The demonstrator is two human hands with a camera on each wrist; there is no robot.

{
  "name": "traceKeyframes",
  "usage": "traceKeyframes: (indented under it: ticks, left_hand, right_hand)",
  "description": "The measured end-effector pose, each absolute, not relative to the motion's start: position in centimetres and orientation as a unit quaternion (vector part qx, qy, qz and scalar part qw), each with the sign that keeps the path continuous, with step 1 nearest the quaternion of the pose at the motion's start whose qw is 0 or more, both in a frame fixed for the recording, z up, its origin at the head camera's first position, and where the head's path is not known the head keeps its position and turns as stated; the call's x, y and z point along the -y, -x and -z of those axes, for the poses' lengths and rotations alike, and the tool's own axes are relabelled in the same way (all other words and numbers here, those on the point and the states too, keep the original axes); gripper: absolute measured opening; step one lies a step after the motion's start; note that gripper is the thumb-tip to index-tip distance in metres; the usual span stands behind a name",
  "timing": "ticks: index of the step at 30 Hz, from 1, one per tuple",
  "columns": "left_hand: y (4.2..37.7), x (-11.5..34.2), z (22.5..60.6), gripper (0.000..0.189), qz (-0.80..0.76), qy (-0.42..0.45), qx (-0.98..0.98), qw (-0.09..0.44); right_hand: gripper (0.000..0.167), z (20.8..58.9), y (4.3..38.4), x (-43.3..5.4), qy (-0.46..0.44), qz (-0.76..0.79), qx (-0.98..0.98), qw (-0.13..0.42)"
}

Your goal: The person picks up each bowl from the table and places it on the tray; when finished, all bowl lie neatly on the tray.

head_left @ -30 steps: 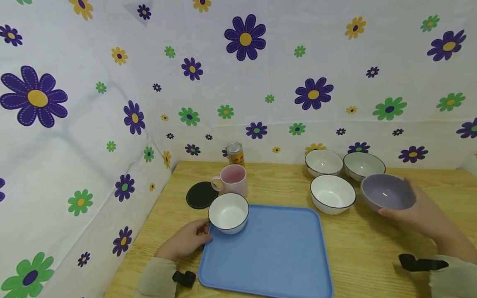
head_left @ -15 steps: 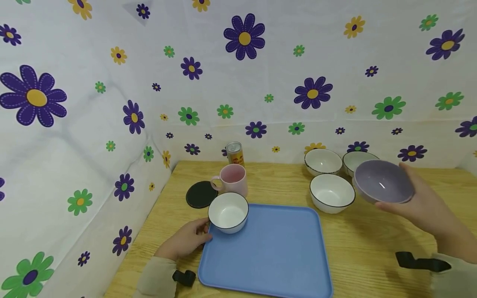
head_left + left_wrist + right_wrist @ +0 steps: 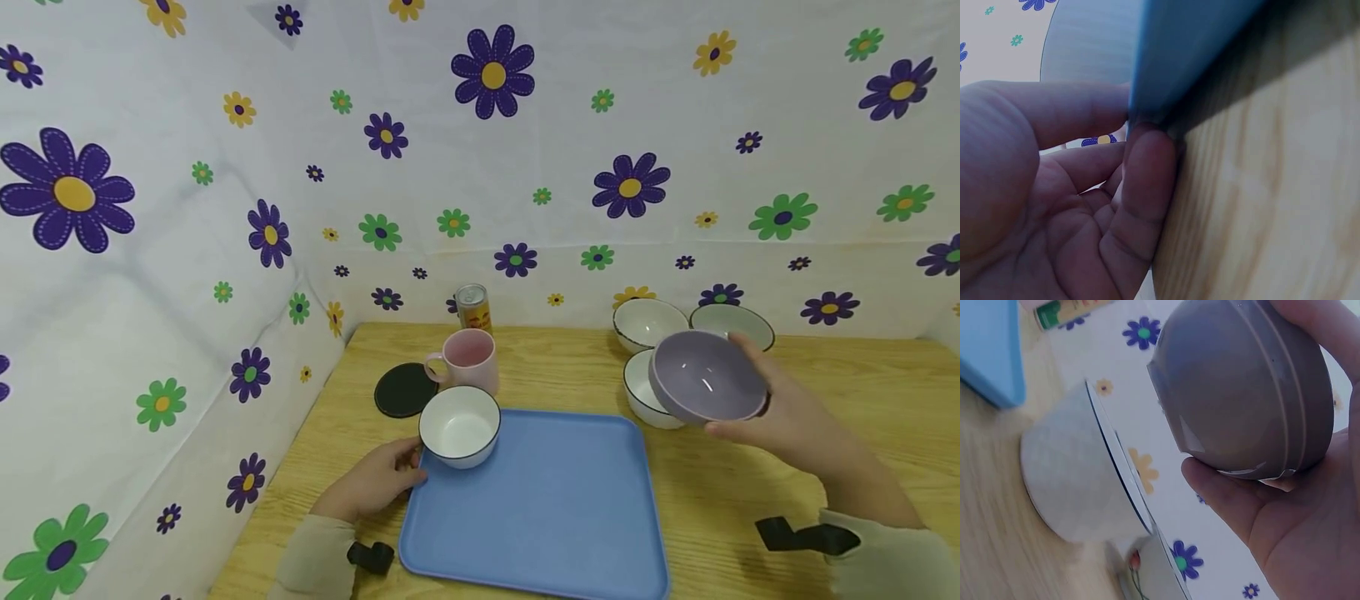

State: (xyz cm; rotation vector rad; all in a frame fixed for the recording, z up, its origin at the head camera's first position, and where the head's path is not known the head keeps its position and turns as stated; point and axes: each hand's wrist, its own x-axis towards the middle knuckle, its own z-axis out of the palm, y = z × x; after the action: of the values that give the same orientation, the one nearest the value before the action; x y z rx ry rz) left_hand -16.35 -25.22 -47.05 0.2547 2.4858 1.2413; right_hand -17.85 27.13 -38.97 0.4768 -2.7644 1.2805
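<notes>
Ideally, the right hand gripping the purple bowl should carry it level, the left hand pinching the tray.

White sheeting, flower-printed in purple, yellow and green, covered back and left sides — tabletop was wood-grained.

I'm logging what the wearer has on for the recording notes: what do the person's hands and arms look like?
The left hand and right hand are ungloved. The left sleeve and right sleeve are plain pale beige, with an angular black fitting near each cuff. No cables show.
</notes>
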Motion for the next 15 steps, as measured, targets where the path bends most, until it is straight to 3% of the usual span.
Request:
traceKeyframes:
  ticks: [15]
  left_hand:
    - [16.3,25.1,46.7,0.051,-0.440,-0.079,-0.877,0.178]
  right_hand:
    - [0.122,41.9,17.6,-20.4,-0.243,-0.465,0.850,-0.047]
